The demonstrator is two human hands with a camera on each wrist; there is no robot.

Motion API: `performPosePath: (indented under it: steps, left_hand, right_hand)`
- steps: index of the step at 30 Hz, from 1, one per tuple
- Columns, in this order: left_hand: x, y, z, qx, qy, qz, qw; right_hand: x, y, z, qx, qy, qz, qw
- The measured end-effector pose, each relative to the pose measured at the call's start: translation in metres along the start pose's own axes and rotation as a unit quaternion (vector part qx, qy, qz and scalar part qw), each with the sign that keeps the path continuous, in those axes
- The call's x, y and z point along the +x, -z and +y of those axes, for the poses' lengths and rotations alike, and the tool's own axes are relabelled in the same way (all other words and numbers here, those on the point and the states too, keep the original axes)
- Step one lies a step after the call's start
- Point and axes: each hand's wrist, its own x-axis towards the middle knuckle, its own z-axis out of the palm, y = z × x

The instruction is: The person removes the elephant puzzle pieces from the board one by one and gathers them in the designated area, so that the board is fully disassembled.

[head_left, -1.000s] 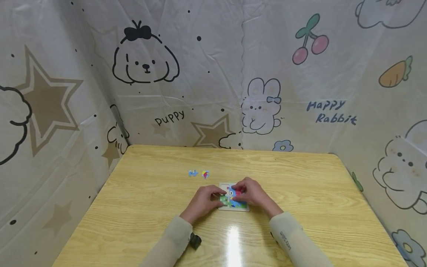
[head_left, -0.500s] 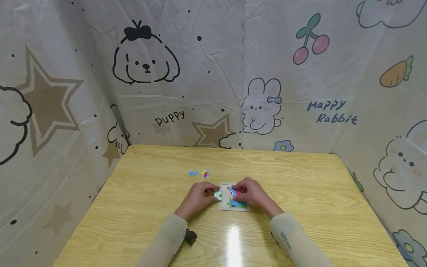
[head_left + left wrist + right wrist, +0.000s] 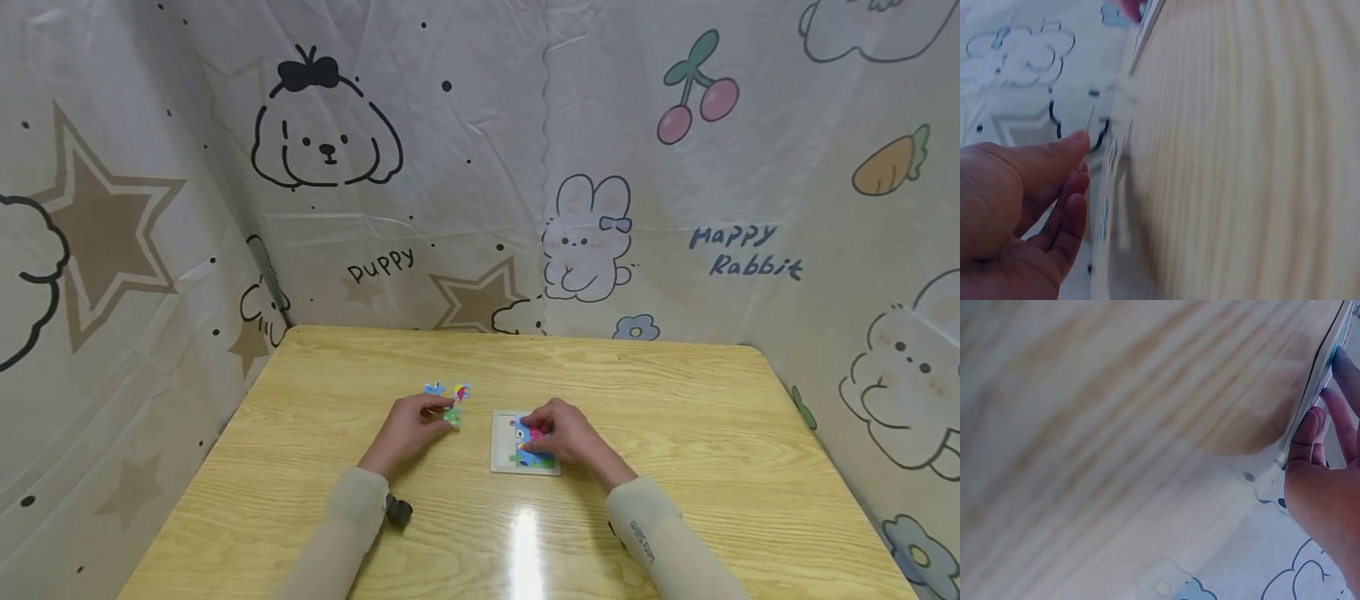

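My left hand (image 3: 405, 429) pinches a green jigsaw piece (image 3: 452, 417) between thumb and fingers, over the table left of the puzzle tray (image 3: 503, 454). In the left wrist view the held piece shows edge-on as a thin strip (image 3: 1090, 117) above the thumb tip. My right hand (image 3: 568, 432) rests on the tray's right half, thumb and fingertips touching the blue-and-red puzzle pieces (image 3: 536, 458) in it. The tray's left half shows its pale base. Just beyond the left fingers lie a blue jigsaw piece (image 3: 432, 388) and a piece with a red-and-yellow picture (image 3: 462, 390).
The wooden table (image 3: 660, 400) reaches back to a printed curtain (image 3: 480, 167), which also hangs along both sides. A small black device (image 3: 398, 511) is worn at the left wrist.
My left hand has lifted the green piece out of the tray's left half and carried it left, near the two loose pieces. The right hand stays on the tray.
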Motion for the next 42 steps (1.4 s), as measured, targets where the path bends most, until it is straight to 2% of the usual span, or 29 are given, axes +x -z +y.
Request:
performPosePath:
  steps: [10, 18, 24, 33, 42]
  left_hand:
    - [0.005, 0.041, -0.032, 0.037, 0.013, 0.017, 0.9991]
    - [0.013, 0.061, -0.049, 0.057, 0.011, 0.009, 0.9983]
    - [0.022, 0.068, -0.054, 0.086, 0.001, 0.001, 0.9963]
    - [0.032, 0.068, -0.059, 0.094, -0.016, -0.002, 0.9954]
    - [0.033, 0.068, -0.059, 0.095, -0.013, -0.002, 0.9953]
  right_hand:
    - [-0.002, 0.0, -0.001, -0.003, 0.005, 0.002, 1.0]
    - [-0.001, 0.0, 0.001, 0.0, 0.011, 0.004, 1.0]
    - [0.0, -0.002, 0.002, 0.009, 0.001, 0.004, 1.0]
    - [-0.001, -0.001, 0.003, 0.007, 0.011, 0.003, 1.0]
    - [-0.002, -0.001, 0.001, 0.005, 0.009, 0.005, 1.0]
